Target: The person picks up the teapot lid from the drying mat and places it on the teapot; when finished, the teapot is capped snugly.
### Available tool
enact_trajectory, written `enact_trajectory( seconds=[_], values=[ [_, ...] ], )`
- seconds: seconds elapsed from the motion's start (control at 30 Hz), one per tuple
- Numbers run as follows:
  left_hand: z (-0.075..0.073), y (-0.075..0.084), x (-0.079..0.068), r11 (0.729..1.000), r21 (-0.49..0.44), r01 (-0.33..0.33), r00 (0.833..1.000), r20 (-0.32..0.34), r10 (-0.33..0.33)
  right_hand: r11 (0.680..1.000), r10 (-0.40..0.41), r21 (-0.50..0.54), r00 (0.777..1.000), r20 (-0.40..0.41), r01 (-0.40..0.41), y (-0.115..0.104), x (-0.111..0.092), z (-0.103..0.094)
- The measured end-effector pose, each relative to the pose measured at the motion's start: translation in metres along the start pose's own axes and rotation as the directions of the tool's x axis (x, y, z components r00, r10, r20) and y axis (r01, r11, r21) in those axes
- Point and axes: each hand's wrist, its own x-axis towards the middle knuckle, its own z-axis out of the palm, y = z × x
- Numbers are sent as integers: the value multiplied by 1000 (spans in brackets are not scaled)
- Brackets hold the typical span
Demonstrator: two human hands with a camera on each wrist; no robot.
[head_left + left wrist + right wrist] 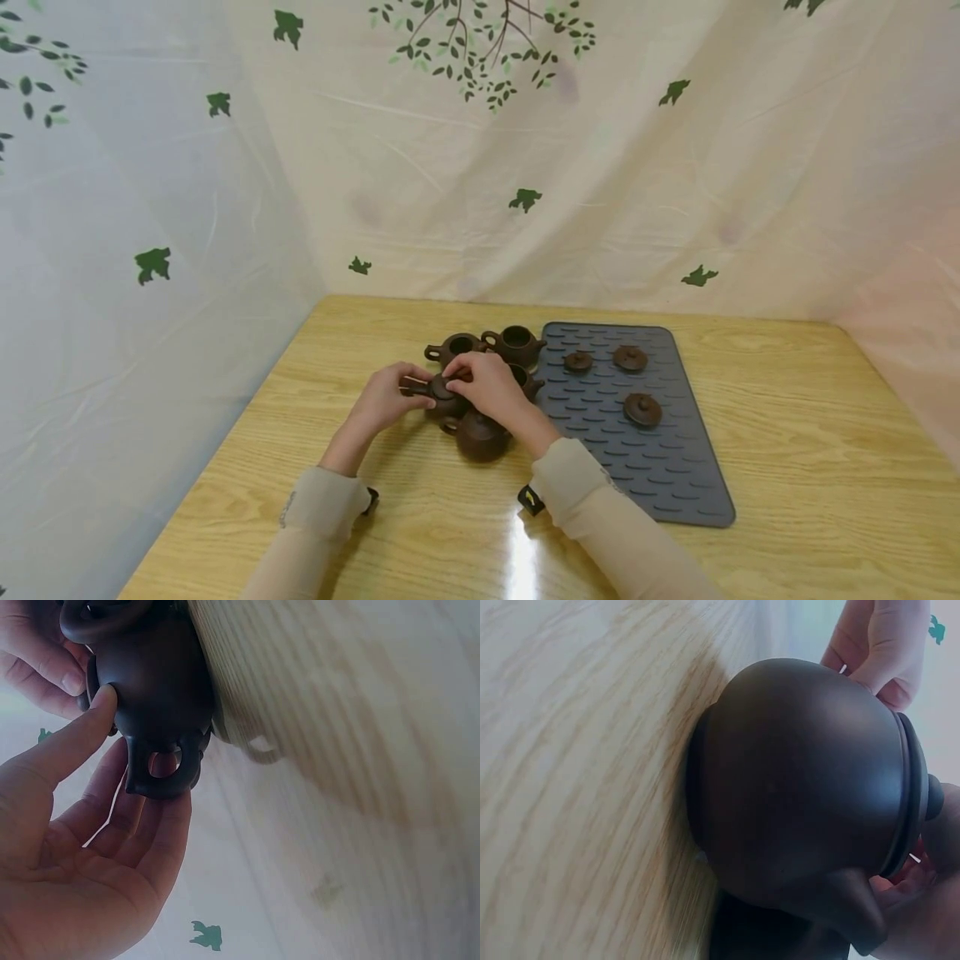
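Note:
My left hand [386, 398] holds a dark brown teapot [154, 682] by its handle side, thumb at the upper rim and fingers behind the handle [176, 772]. On that teapot sits a lid [441, 386], and the thumb and fingertips of my right hand [487, 383] pinch it at the top. Just in front stands a rounder teapot [802, 772], its knobbed lid on; my right hand partly covers it in the head view. Behind my hands are lidless teapots, one at the back left [460, 346], one at the back right [517, 337]; another [532, 385] is partly hidden.
A grey ridged mat [600, 450] lies to the right of the teapots. Three loose lids rest on it: a small one [578, 362], one farther back [630, 358] and a larger one [642, 410]. A printed curtain [465, 233] hangs behind the wooden table [787, 467].

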Motion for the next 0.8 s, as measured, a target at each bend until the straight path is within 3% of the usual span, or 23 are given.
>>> enact_trajectory(
  seconds=[0.8],
  values=[
    [3, -3, 2, 1000, -9, 2, 1000, 4, -2, 995, 15, -98, 1000, -13, -16, -1, -2, 1]
  ],
)
